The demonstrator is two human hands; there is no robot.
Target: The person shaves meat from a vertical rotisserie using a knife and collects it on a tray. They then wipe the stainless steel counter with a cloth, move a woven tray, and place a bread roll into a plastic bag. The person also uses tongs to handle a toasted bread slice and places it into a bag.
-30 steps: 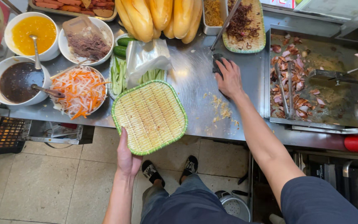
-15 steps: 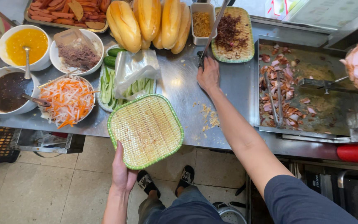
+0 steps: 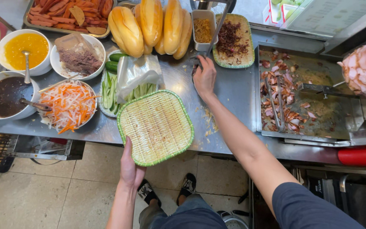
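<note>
On the steel surface (image 3: 234,91), seen from the head camera, the left hand (image 3: 130,167) grips the near edge of a square woven tray (image 3: 155,126) with a green rim, fingers under it and thumb on top. The tray is empty and juts out past the surface's front edge, tilted slightly. The right hand (image 3: 204,76) lies farther back, closed over a dark knife handle (image 3: 195,70) whose long blade (image 3: 217,29) runs up toward a small metal tub of fried bits (image 3: 203,29). Crumbs (image 3: 210,121) lie scattered between the tray and the right forearm. Just behind the tray sit cucumber strips (image 3: 109,91) under a clear plastic bag (image 3: 137,70), with bread rolls (image 3: 151,25) beyond. To the left stands a bowl of shredded carrot and radish (image 3: 67,104); to the right, a griddle of chopped meat (image 3: 291,95) with tongs.
</note>
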